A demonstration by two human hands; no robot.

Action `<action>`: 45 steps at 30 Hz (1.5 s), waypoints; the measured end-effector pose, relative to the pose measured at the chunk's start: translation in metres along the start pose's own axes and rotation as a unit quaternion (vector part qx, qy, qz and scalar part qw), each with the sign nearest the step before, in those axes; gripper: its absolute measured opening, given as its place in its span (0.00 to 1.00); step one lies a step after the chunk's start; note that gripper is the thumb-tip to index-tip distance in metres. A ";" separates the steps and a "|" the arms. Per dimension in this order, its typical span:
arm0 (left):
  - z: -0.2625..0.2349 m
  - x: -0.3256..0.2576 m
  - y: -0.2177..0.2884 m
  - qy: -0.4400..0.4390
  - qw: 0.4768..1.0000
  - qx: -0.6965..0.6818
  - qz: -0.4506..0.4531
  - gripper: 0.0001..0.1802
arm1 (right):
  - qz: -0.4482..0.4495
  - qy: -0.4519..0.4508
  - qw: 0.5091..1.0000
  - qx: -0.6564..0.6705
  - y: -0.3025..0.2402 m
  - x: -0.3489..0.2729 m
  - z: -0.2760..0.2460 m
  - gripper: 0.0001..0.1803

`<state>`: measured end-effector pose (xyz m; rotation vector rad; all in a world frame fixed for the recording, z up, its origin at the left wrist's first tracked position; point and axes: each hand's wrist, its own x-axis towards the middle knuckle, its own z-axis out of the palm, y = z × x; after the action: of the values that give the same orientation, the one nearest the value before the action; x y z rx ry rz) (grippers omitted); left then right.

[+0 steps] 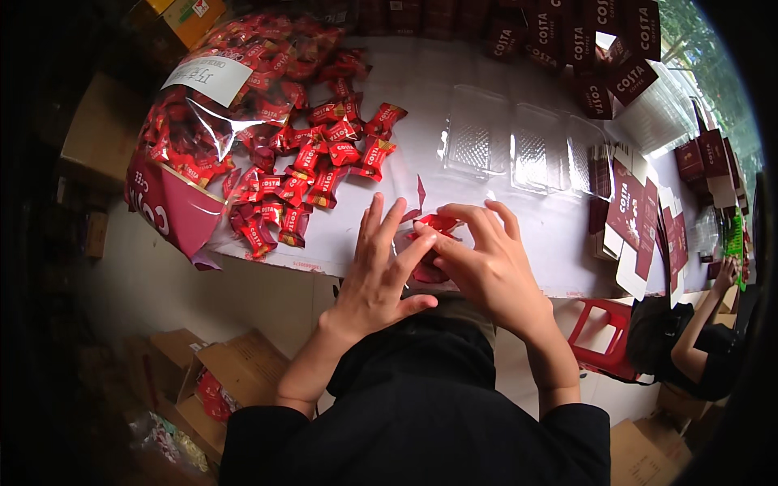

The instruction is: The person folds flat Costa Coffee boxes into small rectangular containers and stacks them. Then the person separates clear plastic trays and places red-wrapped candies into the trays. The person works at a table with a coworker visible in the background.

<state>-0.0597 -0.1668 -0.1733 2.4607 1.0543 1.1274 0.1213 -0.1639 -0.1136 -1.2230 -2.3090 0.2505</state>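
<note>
At the table's front edge my right hand (496,271) has its fingers bent over a red-wrapped candy (438,223), pinching it. My left hand (366,279) is beside it with fingers spread, the index fingertip close to the right hand's fingertips. Beneath the hands is a clear plastic tray, mostly hidden, with more dark red showing between them. A small dark red pointed piece (421,193) sticks up just beyond. To the left lies a loose heap of red-wrapped candies (312,162), spilling from a big clear bag (215,121) with a white label.
Empty clear trays (474,134) lie farther back on the white table (409,69). Maroon boxes (600,49) are stacked at the back right, with flat cartons (632,206) below. A red stool (600,332) and another person's arm (701,324) are at right; an opened cardboard box (235,368) is lower left.
</note>
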 end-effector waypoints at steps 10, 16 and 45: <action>0.001 0.001 0.002 -0.024 1.000 -0.020 0.004 0.34 | 0.115 0.080 0.988 -0.058 -0.001 -0.012 -0.004 0.11; 0.002 0.004 0.004 -0.026 0.999 -0.033 0.010 0.39 | 0.092 0.018 0.995 0.045 0.004 -0.005 -0.005 0.09; -0.046 -0.002 -0.022 0.103 0.977 0.163 -0.096 0.22 | 0.101 0.065 0.993 0.001 0.000 -0.023 -0.013 0.23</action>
<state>-0.1057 -0.1557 -0.1541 2.4421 1.6168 1.2533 0.1388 -0.1842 -0.1102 -1.4316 -2.0757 0.2361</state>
